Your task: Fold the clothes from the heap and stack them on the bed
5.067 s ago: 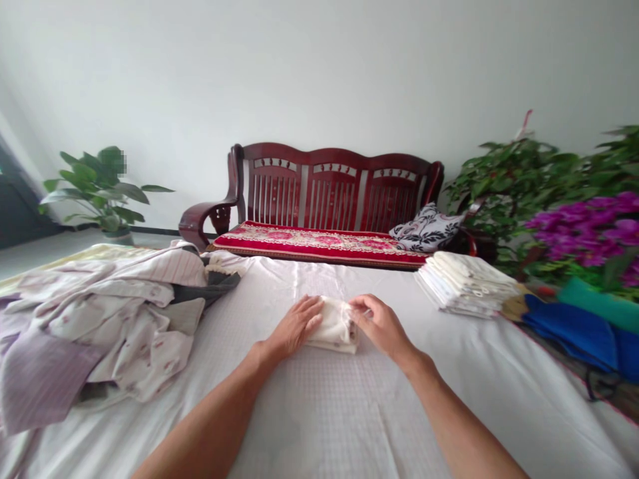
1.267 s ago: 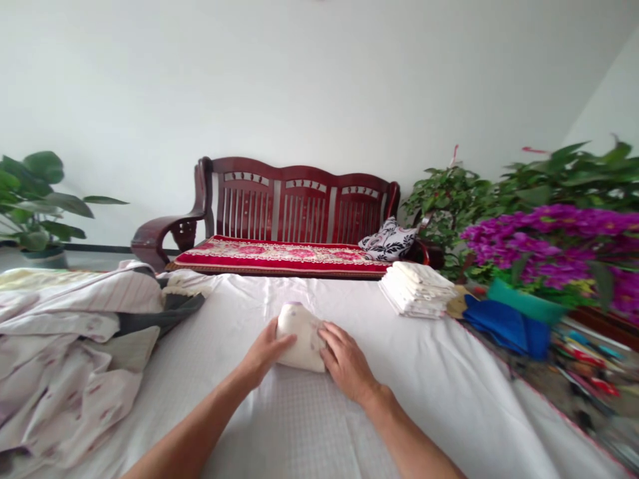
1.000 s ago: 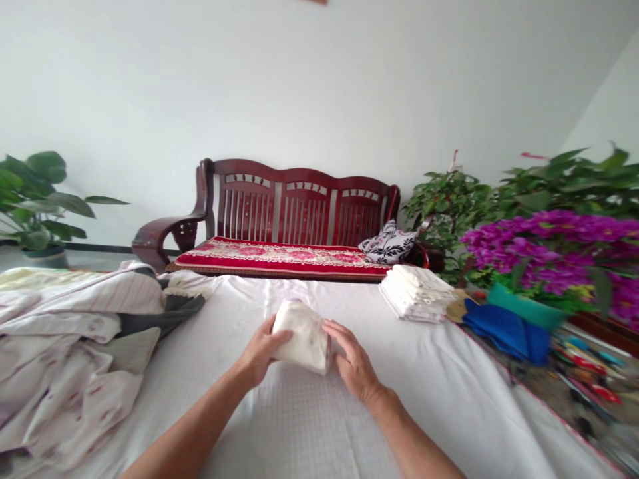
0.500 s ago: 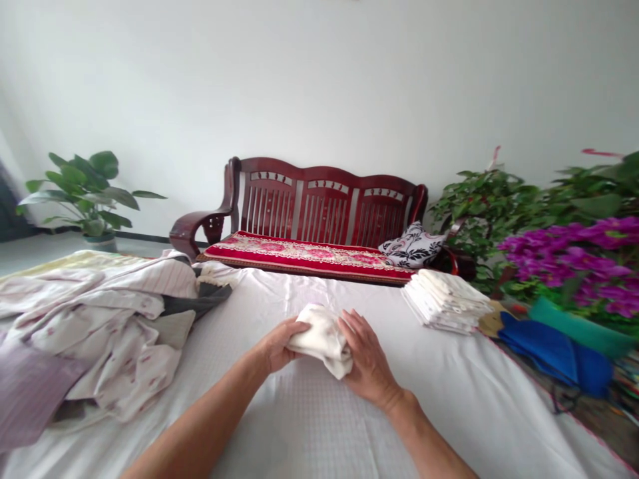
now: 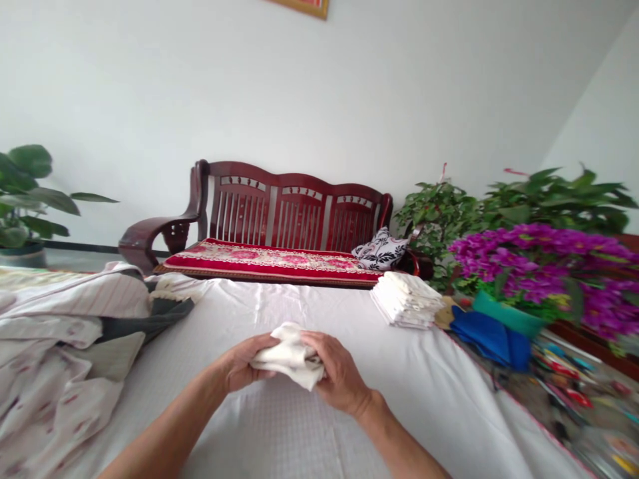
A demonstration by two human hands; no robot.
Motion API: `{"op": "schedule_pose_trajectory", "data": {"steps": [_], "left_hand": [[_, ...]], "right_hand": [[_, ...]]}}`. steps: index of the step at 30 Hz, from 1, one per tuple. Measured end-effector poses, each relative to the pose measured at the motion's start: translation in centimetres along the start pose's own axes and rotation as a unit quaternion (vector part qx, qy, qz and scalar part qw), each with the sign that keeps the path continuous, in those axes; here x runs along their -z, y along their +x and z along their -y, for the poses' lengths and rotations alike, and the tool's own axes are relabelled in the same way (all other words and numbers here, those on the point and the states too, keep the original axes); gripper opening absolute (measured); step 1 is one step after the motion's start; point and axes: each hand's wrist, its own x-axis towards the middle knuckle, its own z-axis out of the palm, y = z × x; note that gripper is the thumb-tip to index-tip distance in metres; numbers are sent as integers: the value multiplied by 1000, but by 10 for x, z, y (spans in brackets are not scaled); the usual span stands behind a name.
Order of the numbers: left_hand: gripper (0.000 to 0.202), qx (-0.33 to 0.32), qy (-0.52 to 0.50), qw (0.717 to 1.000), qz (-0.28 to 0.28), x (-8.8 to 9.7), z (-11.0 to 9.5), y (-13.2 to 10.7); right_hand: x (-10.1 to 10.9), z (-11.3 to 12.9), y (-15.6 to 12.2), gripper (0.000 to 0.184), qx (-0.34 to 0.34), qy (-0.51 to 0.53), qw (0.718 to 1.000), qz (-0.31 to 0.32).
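A folded white cloth [image 5: 288, 356] is held between both hands, just above the white sheet [image 5: 279, 432] that covers the table. My left hand [image 5: 248, 362] grips its left end, thumb on top and fingers beneath. My right hand [image 5: 339, 372] wraps over its right end, and the palm side is hidden. To the right, a stack of folded white cloths [image 5: 407, 301] lies on the sheet. On the left is a loose heap of patterned clothes [image 5: 64, 372], with a dark grey piece among them.
Behind the table stands a dark red wooden sofa [image 5: 294, 213] with a patterned cushion [image 5: 380, 250]. Purple flowers [image 5: 539, 266], a blue cloth [image 5: 492, 338] and small clutter [image 5: 574, 386] lie along the right edge. A potted plant [image 5: 30, 199] is at far left.
The view has turned to the right, so the surroundings sit farther left. Both hands still hold the folded cloth, which now looks flatter and more level.
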Motion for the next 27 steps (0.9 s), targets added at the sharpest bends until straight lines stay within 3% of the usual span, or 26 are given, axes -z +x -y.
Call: {"op": "schedule_pose_trajectory", "data": {"steps": [3,6,8,10,13,16,18,21,24,27], "left_hand": [[44,7,21,1000,10,-5,0,-3],[47,11,10,1000,17,-13,-2,-6],[55,-39,16,999,-10,-15,-3,-5],[66,-137,75,986,-66,-11,0,1],[71,-248,217,932,-148,5,11,18],[59,-283,347,877,-174,19,25,36],[49,-289,420,843,-173,23,31,43],[42,-280,492,806,-174,22,34,45],[40,-279,528,785,-169,19,33,42],[37,-291,543,772,-157,19,33,41]], "right_hand": [[5,4,0,52,-19,46,998,40],[26,6,2,44,-93,122,988,37],[52,-1,5,40,-157,161,974,6],[90,-18,10,33,-203,146,967,-43],[160,-58,23,37,-265,-9,953,-144],[228,-101,40,43,-310,-226,895,-228],[258,-127,48,48,-278,-340,861,-255],[269,-162,45,57,-228,-425,851,-210],[250,-196,22,65,-257,-414,870,-70],[233,-224,-1,66,-302,-377,876,4]]}}
